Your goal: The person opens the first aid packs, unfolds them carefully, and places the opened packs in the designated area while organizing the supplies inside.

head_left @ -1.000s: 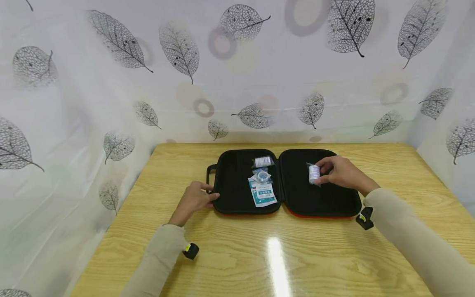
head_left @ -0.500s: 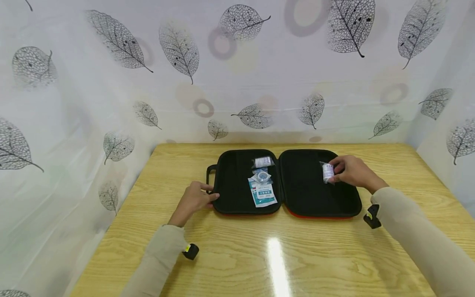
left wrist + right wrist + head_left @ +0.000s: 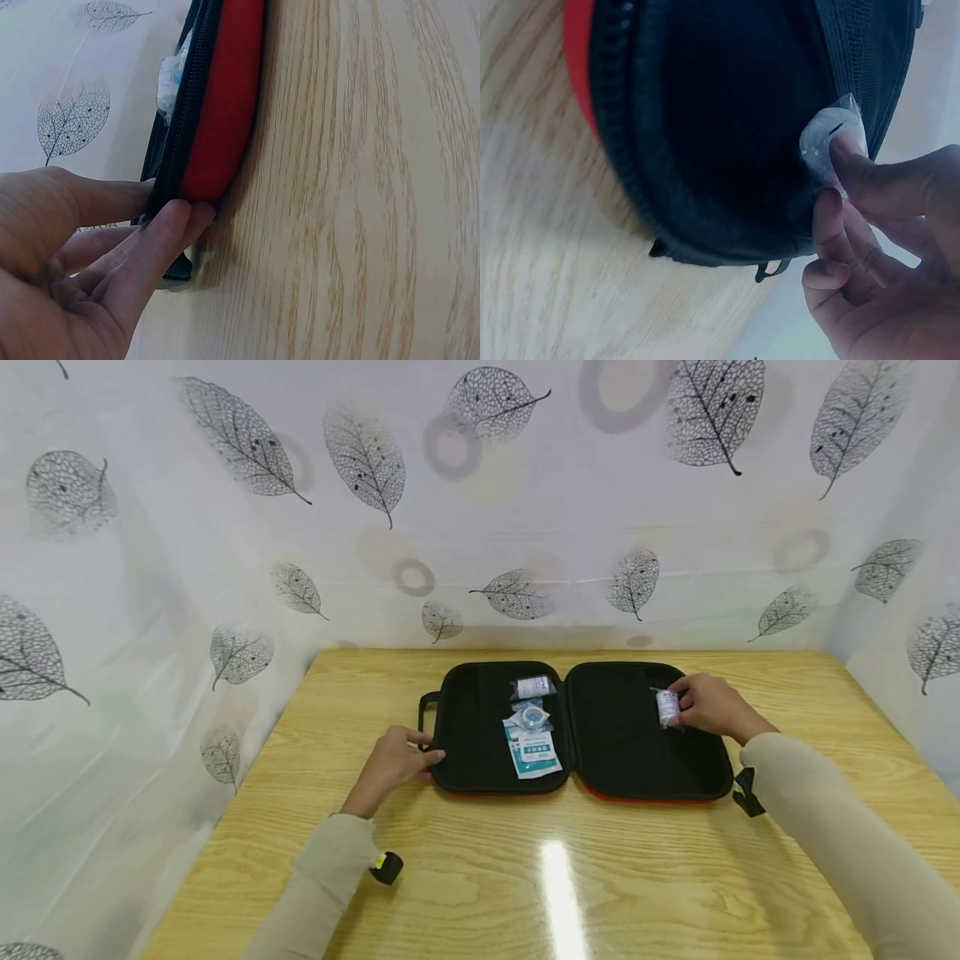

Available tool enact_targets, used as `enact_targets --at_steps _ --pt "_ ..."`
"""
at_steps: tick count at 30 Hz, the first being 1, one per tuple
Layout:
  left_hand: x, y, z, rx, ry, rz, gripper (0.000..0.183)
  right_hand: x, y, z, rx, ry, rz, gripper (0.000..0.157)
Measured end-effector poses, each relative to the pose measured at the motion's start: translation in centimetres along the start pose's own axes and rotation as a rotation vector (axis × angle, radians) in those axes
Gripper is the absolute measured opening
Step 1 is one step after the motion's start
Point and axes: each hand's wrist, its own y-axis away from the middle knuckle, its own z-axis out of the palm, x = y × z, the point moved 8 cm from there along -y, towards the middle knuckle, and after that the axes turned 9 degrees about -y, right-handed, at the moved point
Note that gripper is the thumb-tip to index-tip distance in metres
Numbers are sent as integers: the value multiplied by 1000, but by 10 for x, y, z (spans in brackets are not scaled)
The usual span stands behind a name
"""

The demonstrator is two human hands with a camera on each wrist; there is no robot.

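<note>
A black-lined zip case (image 3: pixel 630 768) with a red outer shell lies unfolded on the table. My right hand (image 3: pixel 712 703) pinches a plastic-wrapped bandage roll (image 3: pixel 667 708) between thumb and fingers, over the right half of the case. In the right wrist view the wrapped roll (image 3: pixel 832 142) is by the dark lining; whether it touches the lining I cannot tell. At the left half's near outer corner, my left hand (image 3: pixel 395 756) pinches the case rim, thumb inside and fingers against the red side (image 3: pixel 225 112), close to the carry handle (image 3: pixel 426 706).
Within the left half lie another wrapped bandage roll (image 3: pixel 533 687), a clear-bagged ring-shaped item (image 3: pixel 532 718) and teal-and-white packets (image 3: pixel 537 760). Wood-grain table (image 3: pixel 480 877) surrounds the case. A leaf-patterned curtain (image 3: pixel 480 527) hangs behind and at the sides.
My right hand has carried the bandage roll rightward across the right half, then barely moved in the last half second. The left hand has stayed on the rim.
</note>
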Motion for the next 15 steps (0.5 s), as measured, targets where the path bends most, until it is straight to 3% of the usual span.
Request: enact_targets --at_steps 15 --pt "1 2 0 5 3 9 45 -15 -10 14 -18 -37 -30 50"
